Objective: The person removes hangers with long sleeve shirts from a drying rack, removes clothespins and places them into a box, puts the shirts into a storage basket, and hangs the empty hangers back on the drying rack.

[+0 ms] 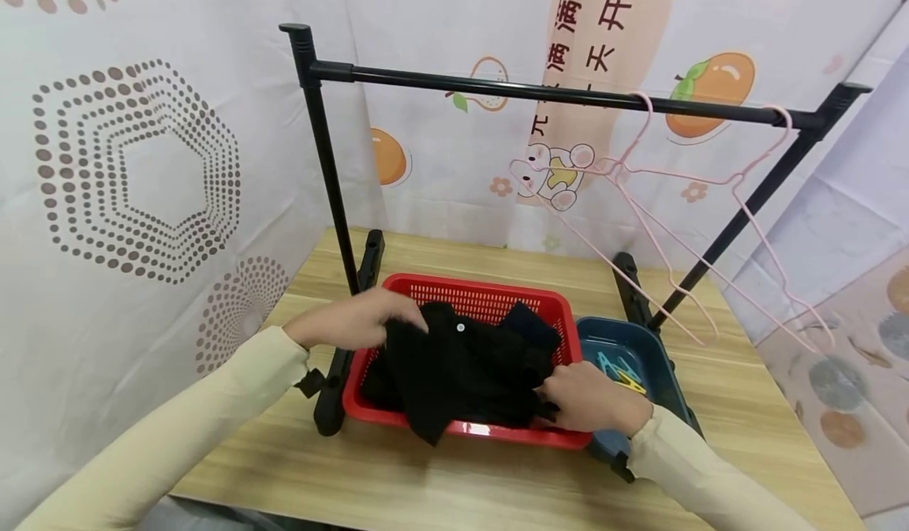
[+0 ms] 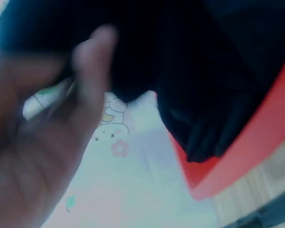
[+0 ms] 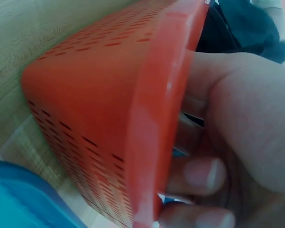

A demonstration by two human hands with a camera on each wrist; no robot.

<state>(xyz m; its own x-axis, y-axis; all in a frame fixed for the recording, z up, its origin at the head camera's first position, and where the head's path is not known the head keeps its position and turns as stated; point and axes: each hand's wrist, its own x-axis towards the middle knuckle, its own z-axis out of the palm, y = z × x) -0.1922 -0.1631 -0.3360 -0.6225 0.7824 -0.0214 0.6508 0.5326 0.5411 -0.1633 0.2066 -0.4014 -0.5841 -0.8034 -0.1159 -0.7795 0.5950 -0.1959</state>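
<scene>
A black garment (image 1: pixel 461 373) with a small white button lies bunched in a red plastic basket (image 1: pixel 490 281), one dark corner hanging over the front rim. At the basket's left side my left hand (image 1: pixel 372 318) pinches the garment's upper edge; in the left wrist view the thumb (image 2: pixel 92 61) is blurred against the black cloth (image 2: pixel 204 61). My right hand (image 1: pixel 585 397) is at the right front corner, fingers curled at the cloth just inside the rim. The right wrist view shows its bent fingers (image 3: pixel 194 175) close by the red rim (image 3: pixel 156 109), their grip partly hidden.
A black clothes rack (image 1: pixel 497 87) stands over the basket on the wooden table (image 1: pixel 454 476). Pink hangers (image 1: pixel 618 170) hang from its right half. To the basket's right is a blue tray (image 1: pixel 663 373) with several clothes pegs (image 1: pixel 618 369). A dark blue cloth (image 1: pixel 529 326) lies inside the basket.
</scene>
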